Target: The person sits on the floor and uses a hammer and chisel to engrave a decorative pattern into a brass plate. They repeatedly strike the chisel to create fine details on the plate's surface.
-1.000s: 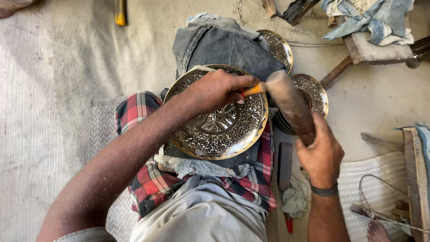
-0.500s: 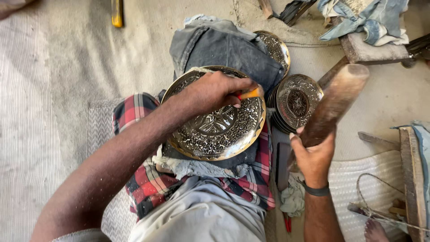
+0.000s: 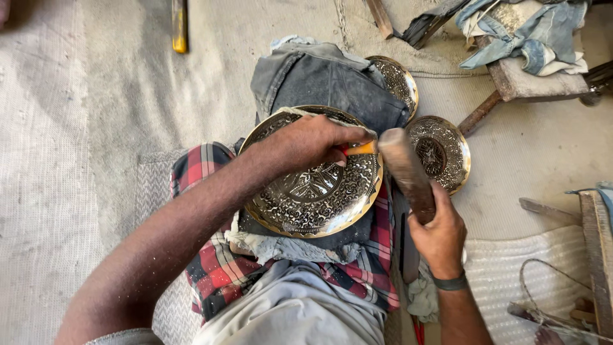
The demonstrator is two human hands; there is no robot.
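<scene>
Down swings the wooden mallet (image 3: 407,172) in the right hand's (image 3: 440,237) closed fist onto the orange-handled chisel (image 3: 361,149) pinched by left hand (image 3: 306,142) over the lap-held engraved brass plate (image 3: 313,191).

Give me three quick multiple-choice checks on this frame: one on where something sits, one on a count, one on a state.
1. Where does the large engraved plate rest?
A. On the person's lap
B. On the bare floor
C. On the wooden stool

2. How many engraved metal plates show in all?
A. One
B. Three
C. Five

3. What is the right hand doing?
A. Lying open and empty
B. Gripping a wooden mallet
C. Holding cloth

Answers:
1 A, it lies on cloth over the checked-fabric lap.
2 B, the large one, a half-covered plate under grey cloth, and a smaller plate on the floor.
3 B, it grips the wooden mallet, whose head meets the orange-tipped tool held by the left hand.
</scene>
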